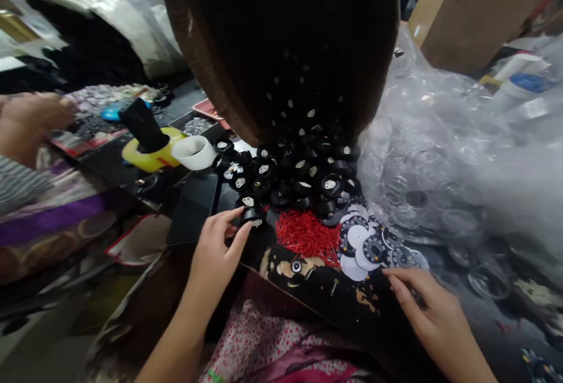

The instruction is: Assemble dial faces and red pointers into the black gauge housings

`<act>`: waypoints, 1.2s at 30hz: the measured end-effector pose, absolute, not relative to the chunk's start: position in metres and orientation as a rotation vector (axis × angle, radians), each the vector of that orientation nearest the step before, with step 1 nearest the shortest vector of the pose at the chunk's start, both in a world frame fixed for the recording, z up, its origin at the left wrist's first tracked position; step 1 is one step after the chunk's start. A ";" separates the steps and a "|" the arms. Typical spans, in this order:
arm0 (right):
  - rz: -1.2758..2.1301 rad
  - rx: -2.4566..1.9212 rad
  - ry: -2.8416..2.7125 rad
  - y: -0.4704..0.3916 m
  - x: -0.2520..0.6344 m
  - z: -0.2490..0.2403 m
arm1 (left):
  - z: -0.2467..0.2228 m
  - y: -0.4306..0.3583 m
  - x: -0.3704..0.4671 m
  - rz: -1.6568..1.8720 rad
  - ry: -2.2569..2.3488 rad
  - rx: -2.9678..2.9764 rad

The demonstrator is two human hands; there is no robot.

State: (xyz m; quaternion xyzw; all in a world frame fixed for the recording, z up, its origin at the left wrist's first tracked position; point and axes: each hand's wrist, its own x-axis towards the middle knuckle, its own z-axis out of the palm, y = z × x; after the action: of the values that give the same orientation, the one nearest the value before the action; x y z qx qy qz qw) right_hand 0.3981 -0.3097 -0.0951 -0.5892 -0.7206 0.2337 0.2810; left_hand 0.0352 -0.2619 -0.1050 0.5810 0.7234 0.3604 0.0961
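Note:
My left hand (220,242) has its thumb and index finger on either side of a black round casing (253,217) at the near edge of a heap of such casings (303,186), many with a small white plate inside. To the right lies a pile of thin red slivers (305,233). Beside them, printed round dial discs (372,248) in black and white overlap one another. My right hand (433,307) is at the near right edge of the discs, thumb and index tips close together. What lies between those tips, if anything, I cannot make out.
A large dark open-mouthed container (197,37) leans over the heap. Clear plastic bags of transparent round covers (422,166) fill the right. On the left are a yellow tape roll (153,157), a white roll (193,153), a dark flat tray (193,207) and another person's hands (35,116).

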 end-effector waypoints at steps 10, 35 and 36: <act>0.968 -1.439 -1.966 -0.309 0.341 -0.069 | -0.118 -0.288 0.087 1.203 1.635 1.045; 1.240 -1.563 -1.352 -0.277 0.370 -0.078 | -0.101 -0.322 0.164 0.921 0.905 0.330; 1.353 -1.497 -1.269 -0.280 0.367 -0.078 | -0.096 -0.321 0.166 0.915 0.889 0.292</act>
State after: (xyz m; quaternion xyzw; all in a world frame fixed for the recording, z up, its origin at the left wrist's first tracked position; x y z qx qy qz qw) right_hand 0.3666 -0.2796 -0.0782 -0.5836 -0.4948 0.5271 0.3699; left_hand 0.1656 -0.3208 -0.0958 0.1358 0.4134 0.4257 0.7934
